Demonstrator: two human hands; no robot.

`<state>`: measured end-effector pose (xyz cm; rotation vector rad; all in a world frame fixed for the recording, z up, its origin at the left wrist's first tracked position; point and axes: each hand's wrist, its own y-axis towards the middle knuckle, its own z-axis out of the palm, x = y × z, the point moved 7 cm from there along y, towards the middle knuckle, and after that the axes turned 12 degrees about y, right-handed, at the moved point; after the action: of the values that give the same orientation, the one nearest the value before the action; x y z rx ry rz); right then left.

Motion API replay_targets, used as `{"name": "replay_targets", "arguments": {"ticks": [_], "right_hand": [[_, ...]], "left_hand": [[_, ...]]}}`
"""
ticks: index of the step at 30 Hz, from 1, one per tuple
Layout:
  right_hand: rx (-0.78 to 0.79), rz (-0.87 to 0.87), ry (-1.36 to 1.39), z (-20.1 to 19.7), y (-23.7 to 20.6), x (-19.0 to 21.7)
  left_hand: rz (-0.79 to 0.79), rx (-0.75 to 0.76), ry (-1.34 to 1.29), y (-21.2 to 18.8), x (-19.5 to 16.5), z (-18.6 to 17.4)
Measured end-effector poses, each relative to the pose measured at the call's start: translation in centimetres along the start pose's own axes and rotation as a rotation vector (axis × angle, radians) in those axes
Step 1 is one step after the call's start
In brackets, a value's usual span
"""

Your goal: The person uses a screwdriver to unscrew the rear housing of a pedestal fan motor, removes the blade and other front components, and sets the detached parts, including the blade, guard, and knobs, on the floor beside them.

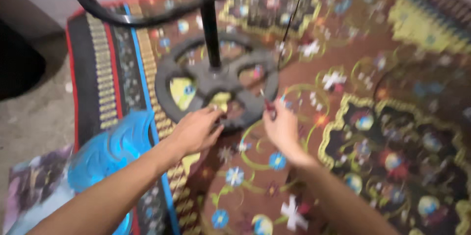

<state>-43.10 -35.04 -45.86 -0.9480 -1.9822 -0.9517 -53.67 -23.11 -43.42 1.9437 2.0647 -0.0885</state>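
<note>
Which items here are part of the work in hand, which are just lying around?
In hand:
left hand on the round dark grey spoked stand base
black upright pole rising from that base
right hand holding a small red-handled tool, blurred

Lying about:
blue plastic blade piece
brown floral carpet
thin black cable

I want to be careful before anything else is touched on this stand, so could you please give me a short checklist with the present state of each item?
1. Left hand steadies the round base: ok, its fingers rest on the near rim.
2. Right hand has a firm hold on the small red-handled tool: cannot tell, too blurred.
3. Tool tip seated on a fastener: cannot tell.
4. Black pole stands upright in the base hub: ok.
5. Thin black cord is away from both hands: ok, it hangs behind the base.
6. Base lies flat on the patterned carpet: ok.
</note>
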Motion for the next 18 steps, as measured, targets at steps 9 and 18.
{"name": "replay_targets", "arguments": {"ticks": [9,18], "right_hand": [[-0.182,-0.036,0.484,-11.3,5.5,16.9],[-0.182,-0.196,0.437,-13.5,17.5,39.0]], "left_hand": [[0.132,-0.491,-0.302,2.5,-5.0,-22.8],[-0.115,-0.744,-0.571,8.7,0.6,-42.4]]}}
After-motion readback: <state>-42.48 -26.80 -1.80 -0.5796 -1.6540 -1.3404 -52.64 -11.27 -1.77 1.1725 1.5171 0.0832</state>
